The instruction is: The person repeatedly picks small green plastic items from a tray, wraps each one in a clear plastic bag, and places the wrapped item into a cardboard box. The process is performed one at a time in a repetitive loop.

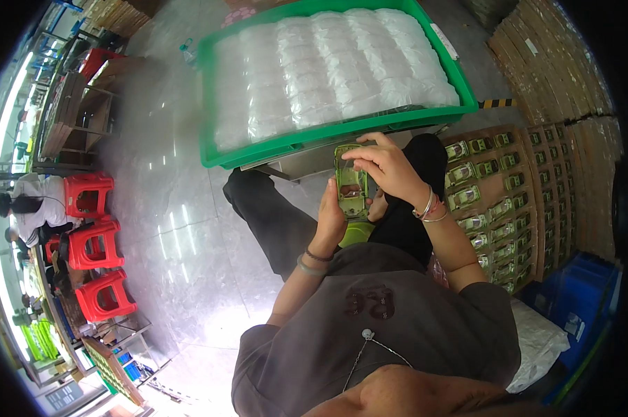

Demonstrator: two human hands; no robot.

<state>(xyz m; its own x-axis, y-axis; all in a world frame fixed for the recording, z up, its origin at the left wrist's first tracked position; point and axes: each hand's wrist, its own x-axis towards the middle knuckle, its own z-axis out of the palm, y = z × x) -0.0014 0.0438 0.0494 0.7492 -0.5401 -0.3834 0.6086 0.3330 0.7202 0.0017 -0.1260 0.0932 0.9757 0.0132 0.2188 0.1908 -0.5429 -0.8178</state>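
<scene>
A green, hollow plastic shell that looks like a toy car body (352, 187) is held upright in front of my lap, its open inside facing me. My left hand (332, 217) is closed round its lower left side, with fingertips showing at the right edge. My right hand (392, 170) bends over the shell's upper end, fingers curled together there; any small piece between them is too small to make out. Past the shell stands a green tray (293, 147) filled with rows of clear plastic-wrapped items (328, 66).
On my right, cardboard sheets (491, 198) carry rows of similar green car shells, by stacked cardboard (547, 59). A blue crate (581, 299) and a white sack (540, 340) are behind them. Red stools (95, 247) and a seated person (39, 205) are at left.
</scene>
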